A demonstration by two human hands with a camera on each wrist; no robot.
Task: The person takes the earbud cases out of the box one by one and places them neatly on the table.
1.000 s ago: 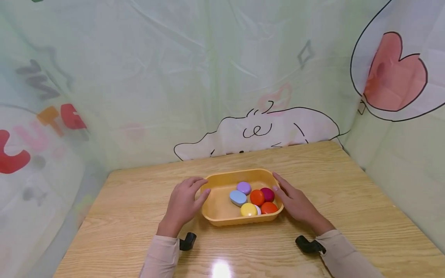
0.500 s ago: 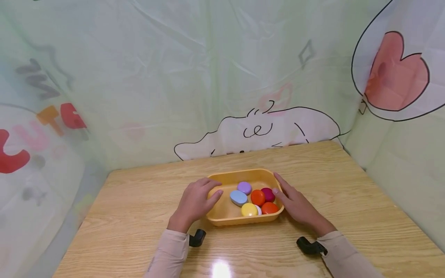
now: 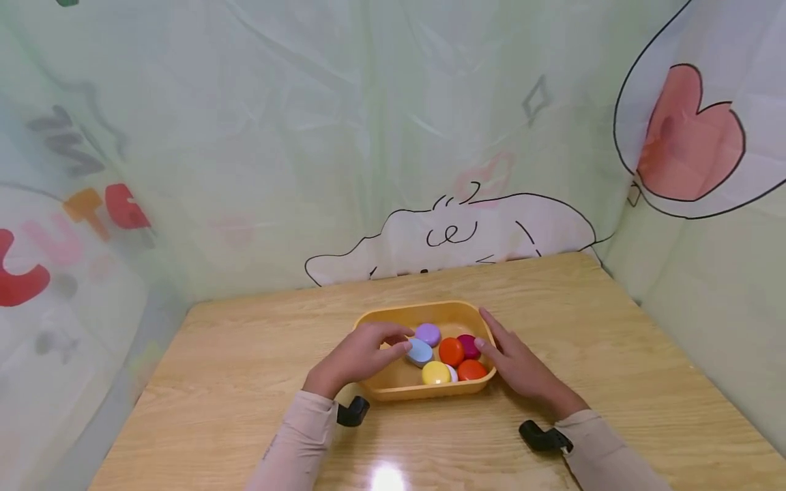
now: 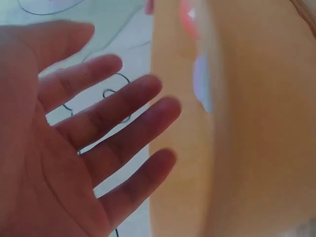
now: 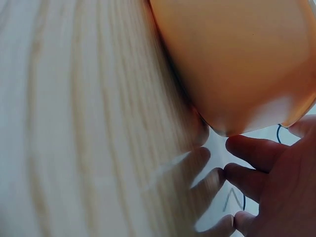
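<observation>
A shallow orange-yellow plastic tray sits on the wooden table, holding several smooth rounded pieces. Among them are a light blue oval piece, a purple piece and a yellow piece. My left hand reaches over the tray's left part, thumb and index fingertips at the blue piece; in the left wrist view its fingers are spread with nothing held. At the tray's right end, my right hand holds the rim, thumb over the edge and fingers along the outer wall.
Inside the tray also lie an orange-red piece, a dark pink piece, a red piece and a partly hidden white piece. A printed curtain stands behind the wooden table.
My left hand has moved right, from the tray's left rim to over its inside, near the blue piece. My right hand stays at the right end.
</observation>
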